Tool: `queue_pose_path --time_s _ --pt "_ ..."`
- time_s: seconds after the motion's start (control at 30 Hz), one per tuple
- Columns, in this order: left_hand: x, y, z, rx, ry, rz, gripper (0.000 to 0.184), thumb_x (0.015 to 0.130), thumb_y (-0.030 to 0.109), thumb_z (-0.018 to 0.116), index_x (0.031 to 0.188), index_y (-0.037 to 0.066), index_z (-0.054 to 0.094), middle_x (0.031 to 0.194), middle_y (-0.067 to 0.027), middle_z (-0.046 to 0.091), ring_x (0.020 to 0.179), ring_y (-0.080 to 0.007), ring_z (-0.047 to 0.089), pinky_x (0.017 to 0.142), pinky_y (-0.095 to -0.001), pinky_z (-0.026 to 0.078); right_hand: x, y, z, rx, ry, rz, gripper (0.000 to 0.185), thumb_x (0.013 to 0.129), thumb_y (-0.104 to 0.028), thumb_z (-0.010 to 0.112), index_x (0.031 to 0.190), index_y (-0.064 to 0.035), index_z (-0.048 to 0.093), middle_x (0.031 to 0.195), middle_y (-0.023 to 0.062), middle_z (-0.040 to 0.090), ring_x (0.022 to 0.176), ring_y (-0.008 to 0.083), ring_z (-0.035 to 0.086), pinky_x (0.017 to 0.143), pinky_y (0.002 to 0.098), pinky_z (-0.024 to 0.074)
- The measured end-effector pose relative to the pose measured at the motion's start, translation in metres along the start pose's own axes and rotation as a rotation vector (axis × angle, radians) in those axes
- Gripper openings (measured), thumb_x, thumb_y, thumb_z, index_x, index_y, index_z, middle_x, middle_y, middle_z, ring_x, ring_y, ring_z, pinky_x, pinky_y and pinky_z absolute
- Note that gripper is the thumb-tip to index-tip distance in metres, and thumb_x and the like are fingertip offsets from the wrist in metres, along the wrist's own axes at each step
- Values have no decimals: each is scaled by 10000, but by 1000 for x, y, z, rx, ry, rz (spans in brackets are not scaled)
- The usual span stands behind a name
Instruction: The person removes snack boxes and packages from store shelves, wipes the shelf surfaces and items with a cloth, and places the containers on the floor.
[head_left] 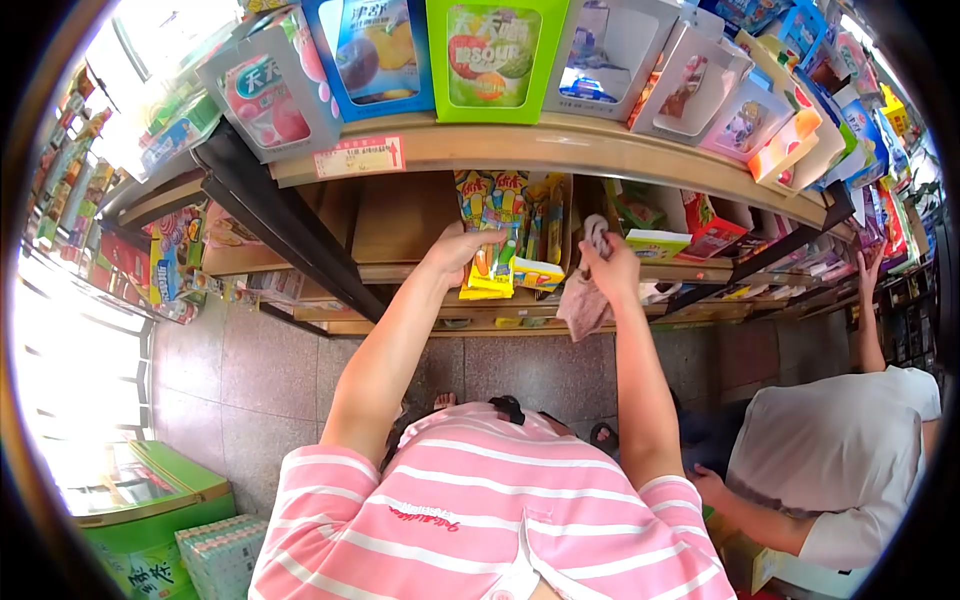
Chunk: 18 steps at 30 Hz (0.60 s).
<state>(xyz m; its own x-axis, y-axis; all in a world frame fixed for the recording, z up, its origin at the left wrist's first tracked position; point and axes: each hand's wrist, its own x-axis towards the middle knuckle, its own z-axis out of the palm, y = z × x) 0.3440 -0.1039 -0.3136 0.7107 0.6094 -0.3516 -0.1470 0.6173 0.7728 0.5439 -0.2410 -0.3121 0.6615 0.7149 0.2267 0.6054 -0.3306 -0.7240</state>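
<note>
Wooden store shelf (560,143), green sour-candy box (494,55) standing upright on it, blue windowed box (372,55) beside it, price label (358,157) on its edge

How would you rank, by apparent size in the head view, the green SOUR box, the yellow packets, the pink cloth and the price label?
1. Green SOUR box
2. Yellow packets
3. Pink cloth and price label: too alike to rank, as the right hand hides some cloth

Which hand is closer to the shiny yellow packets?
Left hand: it grips the shiny yellow plastic packets. The right hand is off to their right, holding a crumpled pink cloth.
</note>
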Motion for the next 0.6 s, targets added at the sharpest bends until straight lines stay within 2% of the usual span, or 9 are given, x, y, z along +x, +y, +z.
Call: queue_pose_path --time_s 0.1,0.17,0.23,0.3,0.37,0.43,0.47,0.53,0.6 --pt "-28 -7 13 30 -10 95 508 684 -57 622 1128 23 389 996 -96 542 866 -200 563 714 -344 501 -9 -22 -23 37 44 -91 400 696 -249 646 976 22 554 870 219 588 808 330 587 680 358 461" --pt "-26 -25 13 126 -21 168 518 669 -55 634 1121 20 393 975 -90 545 869 -189 557 729 -314 481 -21 -49 -30 142 32 -412 347 727 -230 621 991 -17 548 935 193 557 855 336 549 713 375 443" --pt "-29 -38 23 313 -40 235 529 640 -21 624 1115 16 393 945 -86 541 852 -171 556 688 -297 471 -37 -84 -23 -118 -53 -679 271 779 -211 555 1015 -77 544 973 149 522 884 315 511 726 360 432" --pt "-56 -15 53 684 -71 -181 491 637 -9 599 1092 18 415 912 -99 550 836 -159 554 702 -295 461 -48 -105 -1 -238 34 -954 220 781 -207 536 981 -120 565 946 131 521 863 319 501 709 384 426" --pt "-59 -25 51 761 -87 -192 443 645 3 588 1060 6 434 867 -101 560 804 -152 551 724 -288 447 -45 -102 5 -236 13 -871 198 785 -205 527 962 -125 569 920 133 523 852 317 503 693 382 427" --pt "-51 -48 41 547 -172 388 407 657 16 589 1035 -6 441 838 -89 567 774 -142 547 724 -275 439 -31 -99 9 -229 -5 -798 179 789 -202 518 943 -130 573 895 136 525 841 315 506 678 380 429" --pt "-52 -48 42 674 -198 444 395 687 31 592 1044 -2 429 850 -76 566 774 -142 543 721 -282 439 -24 -94 8 -216 -18 -733 169 790 -198 516 931 -125 573 877 140 527 823 323 508 664 388 430" --pt "-56 -46 44 631 -235 380 387 704 38 601 1052 13 432 867 -73 567 789 -152 542 747 -312 436 -14 -83 3 -209 -20 -666 159 790 -195 514 919 -120 573 859 145 529 805 331 511 651 396 431" --pt "-59 -46 44 660 -245 340 397 707 43 605 1062 13 431 890 -76 569 818 -159 545 769 -319 433 -7 -70 -3 -247 114 -554 157 796 -189 512 909 -94 564 832 158 532 785 349 518 643 408 435"
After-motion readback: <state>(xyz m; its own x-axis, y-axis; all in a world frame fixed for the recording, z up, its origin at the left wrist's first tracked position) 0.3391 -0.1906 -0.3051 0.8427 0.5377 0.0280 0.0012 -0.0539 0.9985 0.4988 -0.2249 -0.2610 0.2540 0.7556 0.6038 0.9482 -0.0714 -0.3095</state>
